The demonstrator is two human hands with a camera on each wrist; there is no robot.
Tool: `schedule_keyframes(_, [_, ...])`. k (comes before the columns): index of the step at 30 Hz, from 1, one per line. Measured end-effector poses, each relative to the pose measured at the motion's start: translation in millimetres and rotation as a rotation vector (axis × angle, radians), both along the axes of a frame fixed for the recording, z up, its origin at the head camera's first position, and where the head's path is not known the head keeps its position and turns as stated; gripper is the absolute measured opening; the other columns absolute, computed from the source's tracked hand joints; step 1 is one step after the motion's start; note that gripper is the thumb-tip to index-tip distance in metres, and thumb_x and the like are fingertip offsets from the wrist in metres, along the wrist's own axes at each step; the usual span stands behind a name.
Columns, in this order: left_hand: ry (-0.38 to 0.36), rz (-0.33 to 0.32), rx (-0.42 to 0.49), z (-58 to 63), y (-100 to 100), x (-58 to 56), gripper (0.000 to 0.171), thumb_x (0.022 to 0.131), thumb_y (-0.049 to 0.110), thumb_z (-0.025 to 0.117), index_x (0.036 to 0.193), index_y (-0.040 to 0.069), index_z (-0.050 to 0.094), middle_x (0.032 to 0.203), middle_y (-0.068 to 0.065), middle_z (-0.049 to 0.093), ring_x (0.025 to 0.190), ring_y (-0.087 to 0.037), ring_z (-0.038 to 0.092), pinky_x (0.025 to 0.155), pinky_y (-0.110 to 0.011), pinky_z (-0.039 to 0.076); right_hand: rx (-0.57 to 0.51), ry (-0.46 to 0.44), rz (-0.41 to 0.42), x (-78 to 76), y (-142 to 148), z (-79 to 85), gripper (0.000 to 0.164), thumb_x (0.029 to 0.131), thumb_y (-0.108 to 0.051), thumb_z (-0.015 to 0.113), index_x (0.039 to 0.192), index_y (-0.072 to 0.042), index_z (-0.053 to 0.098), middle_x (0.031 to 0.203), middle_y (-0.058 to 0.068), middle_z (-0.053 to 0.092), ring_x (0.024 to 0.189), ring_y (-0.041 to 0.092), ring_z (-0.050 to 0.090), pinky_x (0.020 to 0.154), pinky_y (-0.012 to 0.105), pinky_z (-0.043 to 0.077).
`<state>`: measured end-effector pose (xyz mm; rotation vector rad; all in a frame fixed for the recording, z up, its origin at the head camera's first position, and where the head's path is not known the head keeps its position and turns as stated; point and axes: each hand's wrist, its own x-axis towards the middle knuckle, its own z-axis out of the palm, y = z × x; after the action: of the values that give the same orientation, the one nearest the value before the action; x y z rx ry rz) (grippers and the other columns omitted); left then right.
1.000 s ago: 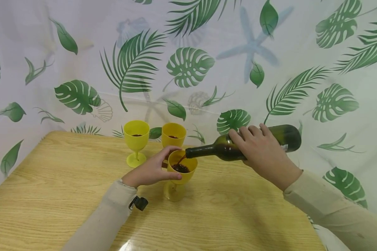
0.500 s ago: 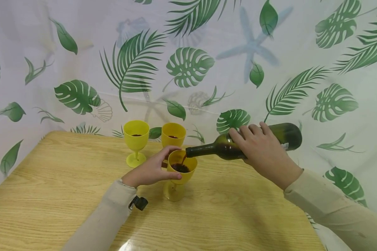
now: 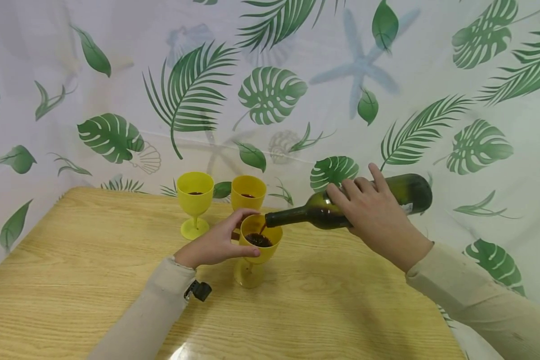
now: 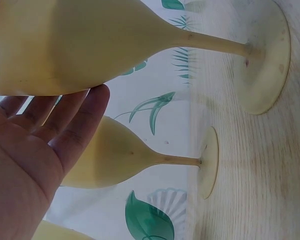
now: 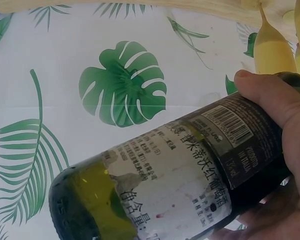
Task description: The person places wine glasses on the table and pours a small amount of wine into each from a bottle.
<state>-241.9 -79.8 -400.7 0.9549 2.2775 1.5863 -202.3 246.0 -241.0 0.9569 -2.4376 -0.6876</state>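
Observation:
My right hand grips a dark green wine bottle, tilted with its neck to the left. The mouth overlaps the rim of a yellow goblet, and a thin dark red stream runs into the dark liquid inside. Around that goblet's bowl curls my left hand, thumb on the near side and fingers behind. In the left wrist view the held goblet's foot stands on the wood. The right wrist view shows the bottle's torn paper label, with the thumb across its shoulder side.
Two more yellow goblets, a left one and a right one, stand behind with some dark liquid in each. The wooden table reaches back to a white leaf-patterned cloth. A black strap sits at the left cuff.
The bottle's base has risen slightly, so it tilts a little more. One finger of my right hand has lifted off the bottle. My left hand and the goblets stay put.

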Motion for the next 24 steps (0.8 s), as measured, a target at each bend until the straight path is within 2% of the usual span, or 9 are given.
schedule_keyframes(8, [-0.001,0.004,-0.001,-0.2,0.8,-0.2,0.084,0.089,0.037,0.084,0.156,0.022,0.034,0.145,-0.004,0.052,0.133,-0.024,0.052,0.111,-0.047,0.045,-0.002,-0.004,-0.002,0.6,-0.9,-0.5,0.094,0.065,-0.024,0.101,0.14,-0.005,0.047,0.116,0.02,0.061,0.11,0.043,0.061,0.116,0.07,0.026])
schedule_keyframes(13, [-0.003,0.0,0.0,-0.1,0.1,-0.2,0.086,0.089,0.038,0.083,0.157,0.019,0.034,0.146,-0.004,0.052,0.133,-0.024,0.052,0.112,-0.048,0.045,0.005,-0.001,-0.006,0.9,-1.6,0.0,0.092,0.067,-0.023,0.1,0.14,-0.005,0.047,0.116,0.02,0.06,0.11,0.044,0.06,0.116,0.07,0.028])
schedule_keyframes(24, [-0.005,0.0,-0.002,3.1,-0.8,1.0,0.084,0.089,0.038,0.083,0.156,0.022,0.034,0.146,-0.004,0.052,0.134,-0.024,0.052,0.112,-0.048,0.045,0.016,0.01,0.002,2.1,-1.4,0.8,0.094,0.066,-0.022,0.1,0.141,-0.006,0.046,0.114,0.021,0.059,0.109,0.044,0.059,0.118,0.07,0.022])
